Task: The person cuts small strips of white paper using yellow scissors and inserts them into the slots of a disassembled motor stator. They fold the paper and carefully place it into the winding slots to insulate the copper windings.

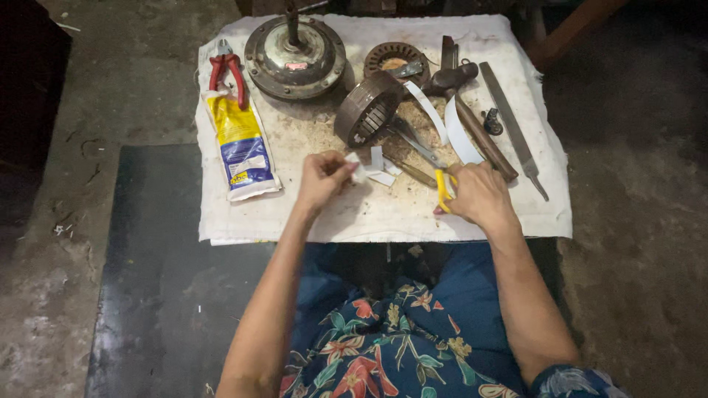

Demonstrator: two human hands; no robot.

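Left hand [322,179] pinches small white paper strip [358,174] between fingertips, just above cloth-covered table [369,214]. Right hand [481,194] closed around yellow-handled scissors [444,188], blades pointing up-left toward strip. More white paper scraps [380,175] lie between hands. Beyond: ribbed motor stator ring [367,108] on edge, round motor housing [295,57], red-handled pliers [227,68], yellow-blue tube pack [240,144], metal file [512,125] at right.
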